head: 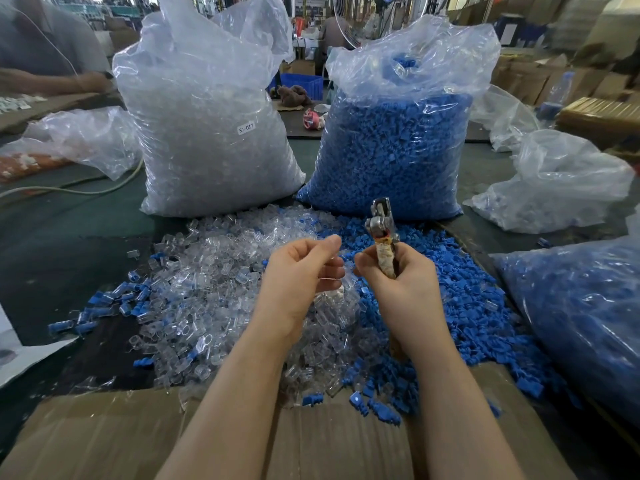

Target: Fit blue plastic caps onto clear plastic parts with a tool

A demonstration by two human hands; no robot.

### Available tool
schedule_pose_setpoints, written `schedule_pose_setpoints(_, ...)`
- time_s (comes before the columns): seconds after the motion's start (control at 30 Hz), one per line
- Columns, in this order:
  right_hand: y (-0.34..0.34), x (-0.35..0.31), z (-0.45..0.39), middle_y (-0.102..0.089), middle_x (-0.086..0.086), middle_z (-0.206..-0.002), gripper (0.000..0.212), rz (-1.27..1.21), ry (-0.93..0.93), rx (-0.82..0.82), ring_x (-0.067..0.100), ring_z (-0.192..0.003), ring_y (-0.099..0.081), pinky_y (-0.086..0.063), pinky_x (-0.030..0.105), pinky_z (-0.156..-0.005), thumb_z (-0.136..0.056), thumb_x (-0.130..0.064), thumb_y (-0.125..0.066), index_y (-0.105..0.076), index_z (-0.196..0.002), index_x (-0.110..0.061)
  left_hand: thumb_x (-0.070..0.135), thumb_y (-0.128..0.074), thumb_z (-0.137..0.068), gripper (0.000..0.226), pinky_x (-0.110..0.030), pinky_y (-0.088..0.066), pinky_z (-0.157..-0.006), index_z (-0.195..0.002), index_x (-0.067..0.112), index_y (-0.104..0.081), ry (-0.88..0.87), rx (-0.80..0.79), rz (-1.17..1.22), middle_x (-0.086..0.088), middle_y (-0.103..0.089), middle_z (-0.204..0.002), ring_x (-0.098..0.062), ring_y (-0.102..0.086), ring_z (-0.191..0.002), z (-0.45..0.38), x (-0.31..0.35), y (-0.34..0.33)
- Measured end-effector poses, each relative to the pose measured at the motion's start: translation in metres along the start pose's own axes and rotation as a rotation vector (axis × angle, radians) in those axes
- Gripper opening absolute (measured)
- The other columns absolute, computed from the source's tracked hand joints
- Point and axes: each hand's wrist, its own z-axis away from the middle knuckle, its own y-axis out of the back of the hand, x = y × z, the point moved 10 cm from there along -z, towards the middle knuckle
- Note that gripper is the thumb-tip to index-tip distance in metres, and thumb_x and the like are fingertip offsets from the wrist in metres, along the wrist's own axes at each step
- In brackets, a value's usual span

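Observation:
My right hand grips the taped handle of a metal plier-like tool, whose jaws point up and away from me. My left hand is raised just left of it, fingers curled around a clear plastic part that is hard to make out. Below both hands lies a heap of clear plastic parts on the left and a heap of blue caps on the right. Several clear parts with blue caps fitted lie at the left edge of the heap.
A tall bag of clear parts and a tall bag of blue caps stand behind the heaps. Another bag of blue pieces lies at right. Cardboard covers the near table edge. Another person's arm rests far left.

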Motion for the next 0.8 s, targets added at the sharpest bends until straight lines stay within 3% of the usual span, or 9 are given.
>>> schedule_pose_setpoints(0.1,-0.002,-0.001,0.0,-0.067,0.009,-0.076,0.009,0.02,0.007,-0.012,0.024,-0.066,-0.059,-0.05,0.041,-0.063,-0.088,-0.024,-0.071,-0.066,-0.082,-0.02,0.014,-0.066,-0.092,0.008,-0.022,-0.057,-0.062,-0.089,0.007,-0.067,0.023,-0.017,0.082,0.0,-0.069,-0.069,-0.011,-0.065,-0.063,0.001,-0.001,-0.004)
schedule_pose_setpoints(0.2,-0.003,0.0,-0.001,-0.067,0.01,-0.076,0.009,0.031,0.006,-0.014,0.029,-0.071,-0.06,-0.05,0.044,-0.064,-0.088,-0.025,-0.07,-0.066,-0.083,-0.018,0.01,-0.061,-0.095,0.007,-0.022,-0.057,-0.06,-0.098,0.007,-0.067,0.015,-0.013,0.12,-0.001,-0.069,-0.068,-0.012,-0.066,-0.062,0.001,0.0,-0.004)
schedule_pose_setpoints(0.37,0.0,0.001,0.0,-0.067,0.004,-0.074,0.01,-0.02,-0.002,0.0,0.016,-0.063,-0.058,-0.051,0.035,-0.062,-0.09,-0.022,-0.07,-0.067,-0.08,-0.02,0.02,-0.055,-0.101,0.012,-0.022,-0.056,-0.055,-0.101,0.009,-0.059,-0.013,0.036,0.118,-0.005,-0.074,-0.071,-0.014,-0.071,-0.063,0.002,0.003,0.001)
schedule_pose_setpoints(0.5,0.0,-0.001,0.0,-0.067,0.003,-0.075,0.012,-0.028,0.005,0.008,0.017,-0.064,-0.059,-0.05,0.028,-0.061,-0.089,-0.023,-0.07,-0.066,-0.078,-0.021,0.029,-0.066,-0.093,0.017,-0.019,-0.053,-0.052,-0.096,0.012,-0.065,-0.023,0.07,0.004,0.001,-0.075,-0.071,-0.006,-0.067,-0.059,0.003,0.002,0.005)
schedule_pose_setpoints(0.6,-0.001,-0.001,0.0,-0.068,0.006,-0.078,0.012,-0.044,0.006,0.003,0.024,-0.074,-0.062,-0.051,0.03,-0.065,-0.089,-0.023,-0.071,-0.066,-0.079,-0.02,0.032,-0.076,-0.082,0.016,-0.015,-0.052,-0.054,-0.084,0.017,-0.072,-0.06,0.128,-0.068,0.011,-0.067,-0.061,0.001,-0.059,-0.054,0.003,0.004,0.009)
schedule_pose_setpoints(0.8,0.001,-0.005,0.001,-0.069,0.002,-0.078,0.011,-0.056,0.037,0.022,0.025,-0.076,-0.064,-0.053,0.035,-0.069,-0.09,-0.022,-0.07,-0.066,-0.08,-0.023,0.016,-0.078,-0.081,0.007,-0.019,-0.055,-0.057,-0.082,0.01,-0.075,-0.011,0.112,0.055,-0.003,-0.073,-0.067,-0.01,-0.068,-0.061,0.002,0.001,0.01)
